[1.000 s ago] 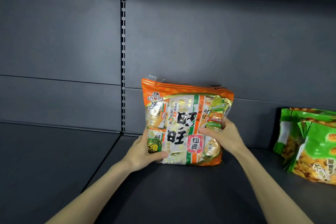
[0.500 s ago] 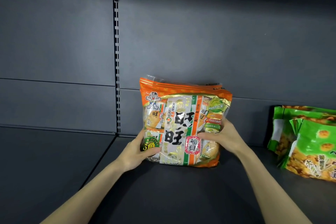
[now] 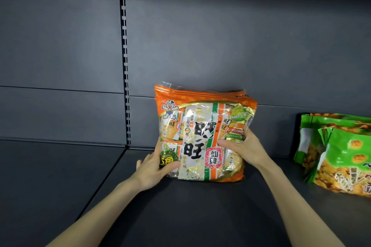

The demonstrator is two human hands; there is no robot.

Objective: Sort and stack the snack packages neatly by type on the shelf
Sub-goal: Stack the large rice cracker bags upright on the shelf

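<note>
A large orange and white rice cracker bag stands upright on the dark shelf, leaning against the back panel. More orange bag tops show just behind it. My left hand grips its lower left corner, thumb across the front. My right hand holds its right side, thumb pressed on the front. To the right, apart from my hands, green snack bags stand in a loose, tilted group.
The grey back panel rises behind the bags. A slotted upright rail splits the shelving into two bays. The left bay's shelf is bare dark metal.
The view has drifted slightly right and the bag sits a little more upright. Both hands keep the same hold on the orange bag.
</note>
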